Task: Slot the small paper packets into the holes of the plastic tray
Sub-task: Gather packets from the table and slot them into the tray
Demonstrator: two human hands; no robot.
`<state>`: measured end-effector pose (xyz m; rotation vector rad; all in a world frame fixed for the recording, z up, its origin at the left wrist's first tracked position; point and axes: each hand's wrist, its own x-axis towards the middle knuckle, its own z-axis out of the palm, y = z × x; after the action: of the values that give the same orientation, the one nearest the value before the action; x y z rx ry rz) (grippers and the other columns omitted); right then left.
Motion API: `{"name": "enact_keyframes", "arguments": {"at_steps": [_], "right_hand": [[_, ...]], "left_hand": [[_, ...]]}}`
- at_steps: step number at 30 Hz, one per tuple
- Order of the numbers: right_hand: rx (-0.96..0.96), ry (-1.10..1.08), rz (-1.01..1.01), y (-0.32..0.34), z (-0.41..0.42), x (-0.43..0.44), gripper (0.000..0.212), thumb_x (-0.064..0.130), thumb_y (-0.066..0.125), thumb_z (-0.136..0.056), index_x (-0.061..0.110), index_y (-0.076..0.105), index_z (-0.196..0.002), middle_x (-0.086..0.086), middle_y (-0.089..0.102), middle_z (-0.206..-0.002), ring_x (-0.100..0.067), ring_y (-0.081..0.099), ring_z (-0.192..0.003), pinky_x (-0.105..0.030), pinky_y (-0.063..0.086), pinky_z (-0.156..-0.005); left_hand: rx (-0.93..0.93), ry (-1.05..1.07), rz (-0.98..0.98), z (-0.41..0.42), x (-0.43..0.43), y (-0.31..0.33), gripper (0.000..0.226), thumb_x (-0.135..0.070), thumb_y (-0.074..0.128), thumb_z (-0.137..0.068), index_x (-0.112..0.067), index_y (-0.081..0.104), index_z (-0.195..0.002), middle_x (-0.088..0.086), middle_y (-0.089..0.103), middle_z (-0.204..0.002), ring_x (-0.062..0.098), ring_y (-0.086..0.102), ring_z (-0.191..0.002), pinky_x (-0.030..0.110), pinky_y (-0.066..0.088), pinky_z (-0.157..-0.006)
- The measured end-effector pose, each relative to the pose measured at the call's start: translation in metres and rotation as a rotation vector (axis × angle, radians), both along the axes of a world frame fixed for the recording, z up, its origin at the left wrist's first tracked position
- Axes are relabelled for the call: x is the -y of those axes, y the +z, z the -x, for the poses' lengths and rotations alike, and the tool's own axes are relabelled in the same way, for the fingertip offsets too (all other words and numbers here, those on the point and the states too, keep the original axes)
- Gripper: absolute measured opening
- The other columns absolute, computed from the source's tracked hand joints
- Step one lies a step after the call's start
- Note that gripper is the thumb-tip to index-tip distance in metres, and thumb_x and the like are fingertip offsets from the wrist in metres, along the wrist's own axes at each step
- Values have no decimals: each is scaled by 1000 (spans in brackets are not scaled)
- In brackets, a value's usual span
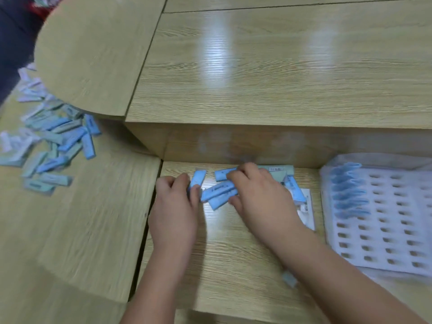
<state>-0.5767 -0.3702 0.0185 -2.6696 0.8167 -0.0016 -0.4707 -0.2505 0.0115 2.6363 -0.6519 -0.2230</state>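
Currently pinching one blue packet (198, 179) with left hand (174, 208). Gripping a few more packets (218, 191) with right hand (263, 195), left of partly loaded tray (387, 254).

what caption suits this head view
Left hand and right hand grip small blue paper packets beside a partly filled white plastic tray

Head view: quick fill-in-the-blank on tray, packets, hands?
1. The tray lies to the ____ of the right hand.
2. The slotted packets stand in the tray's ____ column.
3. The left hand and right hand gather ____ packets between them.
4. The loose pile lies to the ____ of the left hand.
Missing: right; leftmost; blue; left.
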Motion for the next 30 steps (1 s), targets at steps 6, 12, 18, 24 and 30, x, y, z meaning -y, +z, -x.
{"name": "enact_keyframes", "arguments": {"at_steps": [6,12,18,24,30], "right_hand": [[-7,4,7,-1,3,8,35,43,61,-91,28,48,-121,9,52,-114,-18,50,-107,-34,47,-70],[-23,106,156,-2,8,15,37,38,77,-73,23,56,-99,8,63,-89,-18,56,-85,-28,32,-49],[8,170,89,3,25,17,27,38,66,-85,23,57,-106,2,55,-102,-22,55,-97,-34,44,-63],[279,108,-118,30,81,24,11,40,66,-82,35,66,-92,16,58,-96,-10,59,-91,-29,48,-59],[590,-130,-319,52,176,50,21,31,54,-93,37,66,-109,20,59,-105,-6,64,-91,-15,51,-70]], "left_hand": [[-77,-41,-17,-13,4,9,17,-26,61,-92,-24,66,-108,-3,54,-107,23,61,-83,35,47,-66],[-241,52,200,-13,-2,13,15,-17,68,-85,-30,61,-86,-15,66,-85,2,59,-68,26,44,-60],[-572,11,594,9,-4,34,30,-9,70,-91,-38,72,-99,-7,74,-95,15,63,-70,29,51,-63],[-536,-78,670,52,8,53,27,-10,68,-91,-36,73,-91,-7,72,-82,10,53,-59,28,45,-55],[-588,-149,737,116,39,58,15,-23,74,-87,-38,73,-87,5,71,-79,29,62,-71,32,50,-61]]}}
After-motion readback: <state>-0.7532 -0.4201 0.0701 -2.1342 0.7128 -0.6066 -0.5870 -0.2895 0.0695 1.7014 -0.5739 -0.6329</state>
